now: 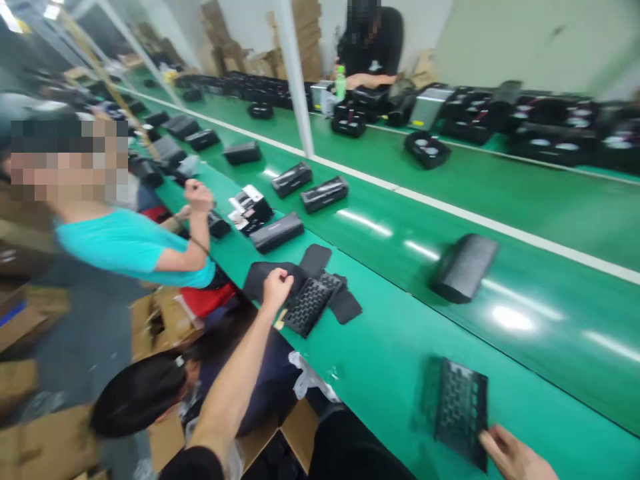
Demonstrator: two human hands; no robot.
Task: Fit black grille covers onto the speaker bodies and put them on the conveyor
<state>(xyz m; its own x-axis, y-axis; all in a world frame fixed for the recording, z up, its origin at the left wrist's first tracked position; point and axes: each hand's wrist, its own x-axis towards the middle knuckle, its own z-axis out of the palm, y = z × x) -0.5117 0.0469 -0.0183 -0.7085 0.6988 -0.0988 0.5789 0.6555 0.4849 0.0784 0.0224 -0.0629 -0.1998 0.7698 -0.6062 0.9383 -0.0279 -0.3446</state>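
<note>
My right hand (515,455) grips the near edge of a black slotted panel (461,413), which is tilted up over the green bench at the lower right and blurred. Farther left, my left hand (278,288) is closed, knuckles up, over a dark flat sheet (255,279); whatever its fingers hold, if anything, is hidden. Beside that hand lies another black slotted panel (307,307), with black flat pieces (345,305) around it. A black, rounded long casing (277,232) rests just beyond them.
A dark casing (467,267) sits on the green conveyor (380,260), with several more farther left. A co-worker in a turquoise shirt (130,247) stands at left; another person's head (143,393) is low beside my left arm. An open carton (300,427) is below the bench edge.
</note>
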